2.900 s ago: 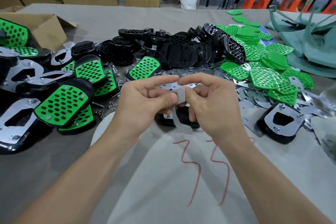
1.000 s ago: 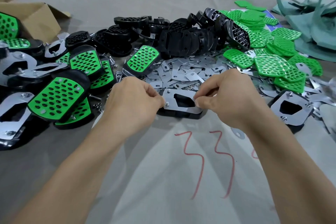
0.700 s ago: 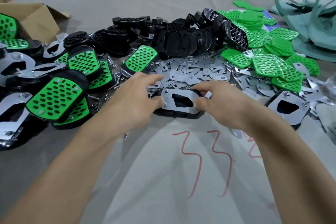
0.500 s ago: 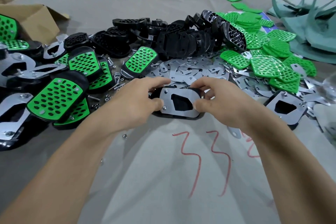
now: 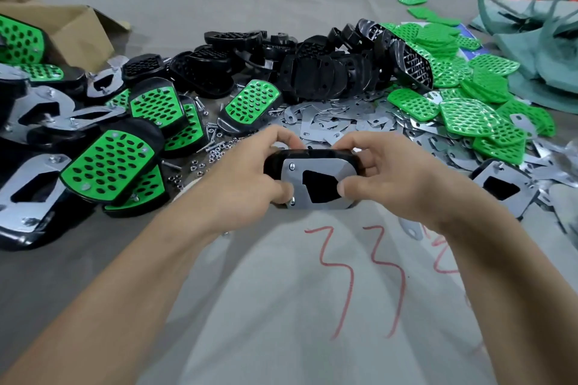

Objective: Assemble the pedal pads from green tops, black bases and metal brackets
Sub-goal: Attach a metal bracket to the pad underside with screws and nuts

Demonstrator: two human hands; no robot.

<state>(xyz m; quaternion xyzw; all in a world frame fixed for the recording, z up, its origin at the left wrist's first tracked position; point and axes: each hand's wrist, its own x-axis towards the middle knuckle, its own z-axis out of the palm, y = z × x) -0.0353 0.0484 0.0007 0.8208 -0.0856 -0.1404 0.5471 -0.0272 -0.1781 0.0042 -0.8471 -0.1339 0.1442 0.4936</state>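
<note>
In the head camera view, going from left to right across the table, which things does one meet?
cardboard box → finished green-topped pads → loose screws and nuts → left hand → held pad with metal bracket → right hand → pile of green tops

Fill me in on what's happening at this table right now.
A person is assembling pedal pads. Both hands, left hand and right hand, grip one black base with a metal bracket on its upturned face, tilted toward the camera. Screw heads show along the bracket's left edge. Finished green-topped pads lie to the left; loose green tops, spare brackets and black bases are piled behind.
</note>
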